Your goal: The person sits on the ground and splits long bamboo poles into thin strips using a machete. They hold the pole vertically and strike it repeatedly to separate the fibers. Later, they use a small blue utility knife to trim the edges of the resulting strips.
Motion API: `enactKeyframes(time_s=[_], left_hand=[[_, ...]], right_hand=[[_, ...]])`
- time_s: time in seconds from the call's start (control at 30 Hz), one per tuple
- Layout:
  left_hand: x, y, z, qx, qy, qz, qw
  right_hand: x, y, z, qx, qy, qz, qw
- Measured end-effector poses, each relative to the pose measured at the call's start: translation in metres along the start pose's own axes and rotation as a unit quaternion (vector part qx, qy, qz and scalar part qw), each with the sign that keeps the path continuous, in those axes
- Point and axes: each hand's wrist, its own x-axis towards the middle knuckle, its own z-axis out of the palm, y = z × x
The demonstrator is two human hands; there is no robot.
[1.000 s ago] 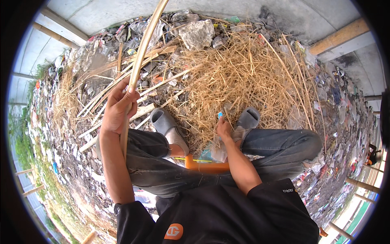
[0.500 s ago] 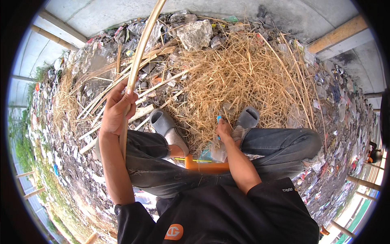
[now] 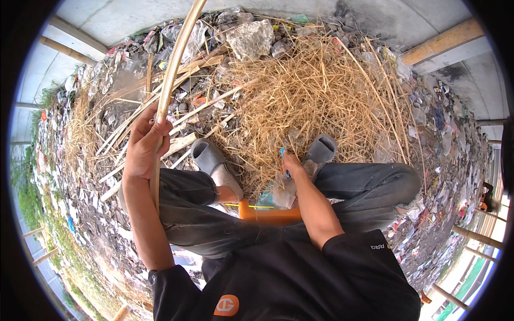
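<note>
My left hand (image 3: 142,150) is wrapped around a long, pale bamboo strip (image 3: 179,52), which rises past the top of the view and slants down beside my left forearm. Between my knees, my right hand (image 3: 292,162) is closed on a slim blue tool (image 3: 282,153). Only the tool's two blue ends show past my fingers, so its exact kind and any blade cannot be made out. Below that hand lie crumpled clear plastic (image 3: 284,192) and an orange seat edge (image 3: 270,214).
A heap of straw-like shavings (image 3: 316,96) spreads beyond my feet. Loose strips (image 3: 206,109) lie to the left, and a pale rock (image 3: 250,40) sits near the concrete wall (image 3: 160,16). Grey slippers (image 3: 209,156) are on my feet. Scattered litter (image 3: 107,230) covers the ground.
The whole view has shifted slightly, moving everything a little left and up. Both hands keep their grips, and the blue tool is tilted slightly more.
</note>
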Motion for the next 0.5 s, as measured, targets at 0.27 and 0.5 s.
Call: enactKeyframes(time_s=[0.27, 0.5], left_hand=[[0.004, 0.006, 0.004, -0.030, -0.005, -0.017, 0.999], [-0.005, 0.002, -0.003, -0.034, -0.015, 0.001, 0.999]], right_hand=[[0.071, 0.016, -0.032, -0.230, -0.061, 0.028, 0.971], [0.022, -0.062, -0.013, -0.508, -0.111, -0.016, 0.854]])
